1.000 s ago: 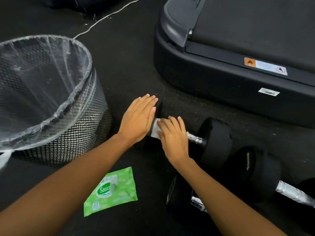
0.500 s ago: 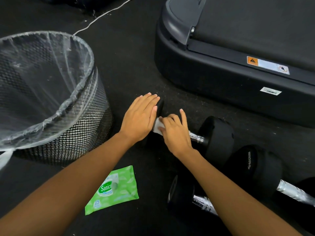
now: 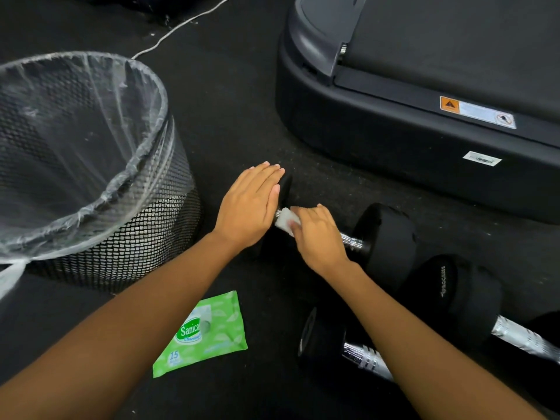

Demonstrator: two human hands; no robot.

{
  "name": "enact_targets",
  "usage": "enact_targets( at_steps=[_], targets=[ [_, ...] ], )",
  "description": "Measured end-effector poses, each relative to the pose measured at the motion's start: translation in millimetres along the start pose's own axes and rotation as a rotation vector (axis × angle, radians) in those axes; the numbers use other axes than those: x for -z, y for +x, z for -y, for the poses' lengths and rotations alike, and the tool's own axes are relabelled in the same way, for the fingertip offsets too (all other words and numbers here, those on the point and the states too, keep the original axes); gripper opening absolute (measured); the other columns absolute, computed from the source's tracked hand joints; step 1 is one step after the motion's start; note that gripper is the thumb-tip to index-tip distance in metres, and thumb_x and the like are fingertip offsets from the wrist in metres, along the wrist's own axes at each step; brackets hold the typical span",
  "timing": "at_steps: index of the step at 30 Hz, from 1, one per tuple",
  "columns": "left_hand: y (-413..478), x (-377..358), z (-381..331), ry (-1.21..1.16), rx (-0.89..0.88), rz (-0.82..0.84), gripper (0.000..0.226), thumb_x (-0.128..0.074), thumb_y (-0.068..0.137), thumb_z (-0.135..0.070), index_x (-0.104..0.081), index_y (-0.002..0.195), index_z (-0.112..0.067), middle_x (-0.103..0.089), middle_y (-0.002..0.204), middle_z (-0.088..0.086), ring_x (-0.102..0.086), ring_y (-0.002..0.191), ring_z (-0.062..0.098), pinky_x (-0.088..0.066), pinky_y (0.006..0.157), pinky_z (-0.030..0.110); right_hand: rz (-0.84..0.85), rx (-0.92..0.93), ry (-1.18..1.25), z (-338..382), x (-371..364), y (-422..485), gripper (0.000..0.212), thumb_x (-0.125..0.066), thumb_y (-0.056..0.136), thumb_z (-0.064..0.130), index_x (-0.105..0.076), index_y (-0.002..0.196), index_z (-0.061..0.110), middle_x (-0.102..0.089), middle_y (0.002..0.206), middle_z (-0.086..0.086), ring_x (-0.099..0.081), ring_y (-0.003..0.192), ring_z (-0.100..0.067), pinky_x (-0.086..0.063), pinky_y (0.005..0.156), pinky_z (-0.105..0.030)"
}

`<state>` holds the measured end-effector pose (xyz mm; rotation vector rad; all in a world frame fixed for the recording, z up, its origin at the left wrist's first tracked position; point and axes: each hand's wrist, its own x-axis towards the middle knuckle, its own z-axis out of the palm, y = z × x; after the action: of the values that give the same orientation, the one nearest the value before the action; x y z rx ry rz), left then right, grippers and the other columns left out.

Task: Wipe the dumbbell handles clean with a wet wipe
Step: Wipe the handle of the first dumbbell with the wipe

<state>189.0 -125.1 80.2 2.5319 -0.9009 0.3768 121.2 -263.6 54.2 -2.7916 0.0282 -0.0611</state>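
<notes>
A black dumbbell (image 3: 386, 241) with a chrome handle (image 3: 351, 241) lies on the dark floor in the middle. My left hand (image 3: 250, 207) rests flat, fingers straight, on its left weight head. My right hand (image 3: 318, 237) grips a folded white wet wipe (image 3: 285, 220) wrapped on the handle's left end. Two more dumbbells lie to the right: one (image 3: 466, 292) behind my right forearm, one (image 3: 321, 341) under it, each with its chrome handle partly showing.
A green wet-wipe packet (image 3: 203, 334) lies on the floor between my forearms. A black mesh bin (image 3: 145, 225) with a clear liner stands at the left. A treadmill base (image 3: 394, 137) fills the upper right. A white cable (image 3: 181, 24) runs across the top.
My right hand has slid the wipe a little left along the handle, toward the left weight, and its fingers have curled more. My left hand has stayed on the weight head.
</notes>
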Motion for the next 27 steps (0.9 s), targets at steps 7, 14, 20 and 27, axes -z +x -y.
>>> enact_targets(
  at_steps=[7,14,20,27],
  targets=[
    [2.0,0.8,-0.7,0.002,0.012,0.011,0.045,-0.027,0.096,-0.023,-0.052,0.127,-0.004,-0.056,0.129,0.011,-0.045,0.127,0.022,-0.024,0.109,0.030,0.086,0.026,-0.111,15.4,1.4,12.8,0.028,-0.050,0.089,0.009,-0.054,0.117,0.008,-0.061,0.114,-0.009,-0.053,0.109,-0.024,-0.024,0.110,-0.033],
    [0.8,0.8,-0.1,0.005,0.009,0.017,0.045,-0.026,0.096,-0.024,-0.052,0.128,-0.004,-0.056,0.130,0.011,-0.044,0.127,0.022,-0.025,0.109,0.031,0.051,-0.031,0.038,-6.0,10.5,-5.2,0.034,-0.046,0.096,0.017,-0.049,0.128,0.007,-0.058,0.123,-0.008,-0.050,0.117,-0.022,-0.017,0.112,-0.028],
    [2.4,0.3,-0.1,0.005,0.010,0.010,0.045,-0.027,0.095,-0.023,-0.052,0.127,-0.003,-0.056,0.129,0.012,-0.045,0.126,0.023,-0.021,0.108,0.028,0.141,-0.066,-0.140,17.0,4.9,17.1,0.023,-0.047,0.092,0.014,-0.053,0.112,0.005,-0.061,0.110,-0.012,-0.056,0.104,-0.028,-0.032,0.103,-0.034],
    [1.0,1.0,-0.1,0.008,0.006,0.009,0.046,-0.026,0.095,-0.023,-0.053,0.127,-0.003,-0.056,0.128,0.012,-0.046,0.126,0.023,-0.024,0.108,0.030,-0.022,-0.097,-0.114,2.8,6.9,-16.8,0.045,-0.055,0.089,0.006,-0.044,0.132,0.007,-0.055,0.127,-0.008,-0.049,0.120,-0.021,-0.013,0.116,-0.029]
  ],
)
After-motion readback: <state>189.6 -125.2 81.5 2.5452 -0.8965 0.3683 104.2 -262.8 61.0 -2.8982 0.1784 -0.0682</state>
